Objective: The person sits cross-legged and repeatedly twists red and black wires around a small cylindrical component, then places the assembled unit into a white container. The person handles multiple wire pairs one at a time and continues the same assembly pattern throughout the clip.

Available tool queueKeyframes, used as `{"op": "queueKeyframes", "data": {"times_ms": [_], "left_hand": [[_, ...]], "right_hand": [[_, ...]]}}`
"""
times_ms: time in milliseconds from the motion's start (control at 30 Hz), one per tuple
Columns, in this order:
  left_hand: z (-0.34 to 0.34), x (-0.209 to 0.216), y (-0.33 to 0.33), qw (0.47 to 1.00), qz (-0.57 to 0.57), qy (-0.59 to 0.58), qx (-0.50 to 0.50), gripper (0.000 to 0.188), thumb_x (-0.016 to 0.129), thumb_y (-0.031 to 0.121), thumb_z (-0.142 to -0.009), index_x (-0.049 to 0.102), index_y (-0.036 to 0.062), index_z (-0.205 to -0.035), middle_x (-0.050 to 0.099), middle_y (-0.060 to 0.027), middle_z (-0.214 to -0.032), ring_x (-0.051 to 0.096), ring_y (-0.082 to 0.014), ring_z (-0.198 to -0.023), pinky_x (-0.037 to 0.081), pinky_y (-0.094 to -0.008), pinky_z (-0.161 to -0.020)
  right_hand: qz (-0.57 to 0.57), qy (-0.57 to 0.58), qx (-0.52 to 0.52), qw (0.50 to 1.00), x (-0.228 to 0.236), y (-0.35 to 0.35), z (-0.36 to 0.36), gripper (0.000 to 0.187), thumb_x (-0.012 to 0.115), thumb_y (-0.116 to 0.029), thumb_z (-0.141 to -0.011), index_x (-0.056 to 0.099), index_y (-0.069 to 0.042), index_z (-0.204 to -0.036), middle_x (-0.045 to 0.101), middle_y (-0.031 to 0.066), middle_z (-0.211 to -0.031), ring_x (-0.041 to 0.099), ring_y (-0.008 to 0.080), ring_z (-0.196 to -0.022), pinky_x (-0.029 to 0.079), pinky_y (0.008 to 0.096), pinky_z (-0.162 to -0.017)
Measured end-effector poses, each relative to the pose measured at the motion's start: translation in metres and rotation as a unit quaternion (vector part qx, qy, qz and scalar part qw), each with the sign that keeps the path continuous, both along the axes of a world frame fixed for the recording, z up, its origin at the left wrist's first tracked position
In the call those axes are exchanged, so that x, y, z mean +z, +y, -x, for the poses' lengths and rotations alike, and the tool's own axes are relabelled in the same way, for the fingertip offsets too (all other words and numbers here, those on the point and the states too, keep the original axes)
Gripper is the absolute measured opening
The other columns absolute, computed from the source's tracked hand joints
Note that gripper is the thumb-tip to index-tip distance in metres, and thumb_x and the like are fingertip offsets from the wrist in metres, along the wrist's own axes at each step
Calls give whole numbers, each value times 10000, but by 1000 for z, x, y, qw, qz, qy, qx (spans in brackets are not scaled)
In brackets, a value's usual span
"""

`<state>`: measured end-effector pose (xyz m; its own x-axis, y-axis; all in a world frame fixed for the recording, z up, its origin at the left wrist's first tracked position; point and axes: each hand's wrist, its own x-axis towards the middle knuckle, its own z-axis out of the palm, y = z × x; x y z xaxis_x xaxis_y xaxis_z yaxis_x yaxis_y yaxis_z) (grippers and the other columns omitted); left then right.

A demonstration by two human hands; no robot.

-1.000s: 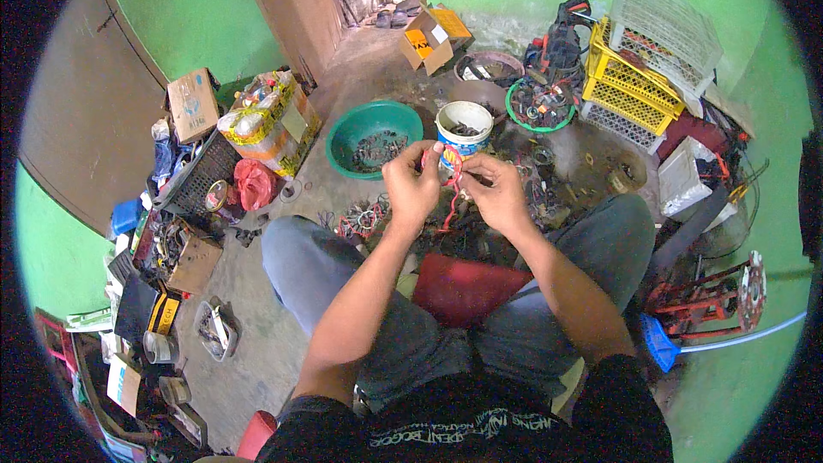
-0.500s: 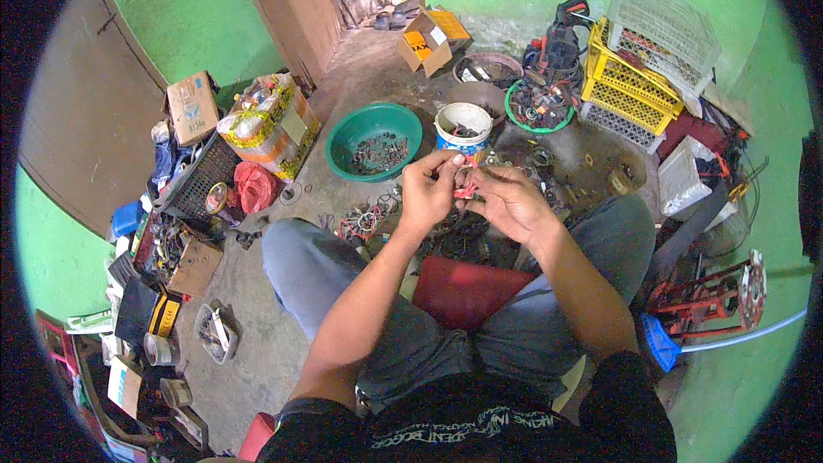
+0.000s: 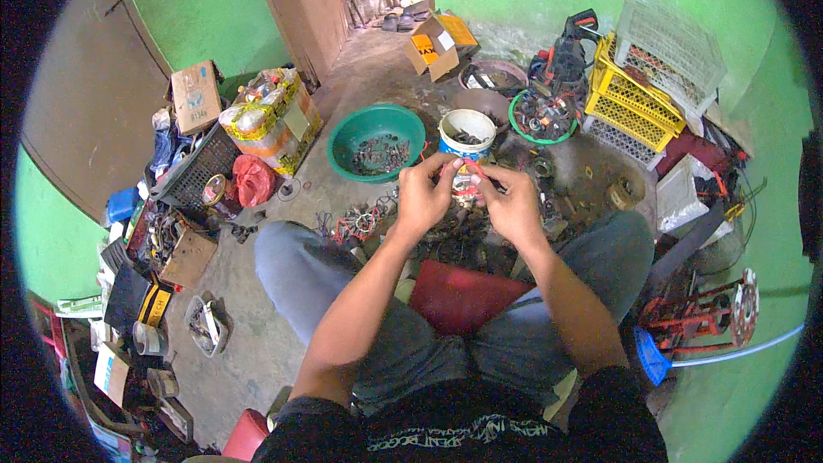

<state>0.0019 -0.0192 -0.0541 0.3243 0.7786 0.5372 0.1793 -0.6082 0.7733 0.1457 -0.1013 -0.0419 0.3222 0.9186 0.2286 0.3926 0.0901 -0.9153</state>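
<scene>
One red wire between two pinching hands

A single red wire (image 3: 472, 168) is held up in front of the person, just this side of the bucket as the view looks down. Two hands are on it: the left hand (image 3: 426, 197) grasps it between thumb and fingertips, and the right hand (image 3: 513, 206) pinches it likewise. The wire's lower part is too blurred to trace.

Below and to the left lies one tangle of wires (image 3: 358, 221); between the knees is one dark red panel (image 3: 463, 296). Past the hands stand one white bucket (image 3: 461, 149), one green basin (image 3: 336, 139) to its left and one green-rimmed basket (image 3: 513, 124) to its right. Farther out are one pinkish basin (image 3: 525, 77), one open cardboard box (image 3: 435, 55) and two yellow crates (image 3: 633, 113).

Half a second ago the hands were closer together, with the red wire bunched at the right fingers; now they have parted slightly. A second ago a long strand dangled below them. The containers have kept their places.
</scene>
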Motion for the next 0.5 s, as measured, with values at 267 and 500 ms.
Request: {"op": "queueKeyframes", "data": {"times_ms": [267,500], "left_hand": [[17,-7,21,989,4,9,147,189,663,161,-922,723,-17,-943,712,-201,-804,712,-265,-678,531,-363,-645],[7,-15,13,992,-9,7,125,187,662,166,-924,718,-12,-935,672,-204,-716,682,-290,-609,504,-383,-586]], "right_hand": [[-54,350,25,935,2,0,-44,181,584,-67,-964,666,9,-1107,639,63,-849,626,163,-740,551,309,-679],[16,229,36,973,-10,0,-18,210,652,-133,-943,655,11,-1097,676,86,-958,659,159,-803,558,301,-686]]}}
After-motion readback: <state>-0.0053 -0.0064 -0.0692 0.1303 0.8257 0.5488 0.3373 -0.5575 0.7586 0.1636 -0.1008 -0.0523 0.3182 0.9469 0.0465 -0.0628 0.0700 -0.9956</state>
